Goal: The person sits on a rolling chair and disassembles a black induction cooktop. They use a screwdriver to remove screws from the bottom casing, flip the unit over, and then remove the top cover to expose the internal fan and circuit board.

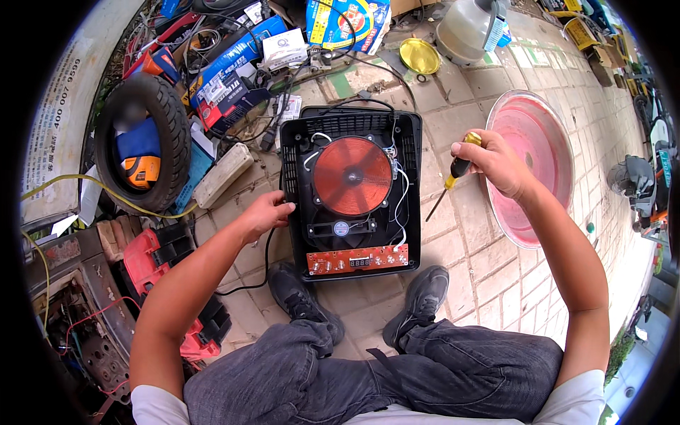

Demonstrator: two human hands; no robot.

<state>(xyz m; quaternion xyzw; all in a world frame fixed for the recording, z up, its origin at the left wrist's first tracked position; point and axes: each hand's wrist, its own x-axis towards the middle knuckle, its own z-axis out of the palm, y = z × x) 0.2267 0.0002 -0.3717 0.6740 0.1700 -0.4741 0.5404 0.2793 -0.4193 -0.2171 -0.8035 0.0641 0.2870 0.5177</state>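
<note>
Left hand [268, 214] at left edge of black rectangular plastic casing [414, 188], grip unclear; right hand [497, 163] grasping yellow-and-black screwdriver [460, 168].

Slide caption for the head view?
Right hand holding a screwdriver beside an opened black casing; left hand at its edge.

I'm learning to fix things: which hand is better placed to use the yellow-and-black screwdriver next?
Probably the right hand: it grips the yellow-and-black screwdriver beside the open black plastic casing. The left hand, at the casing's left edge, shows no tool.
</note>
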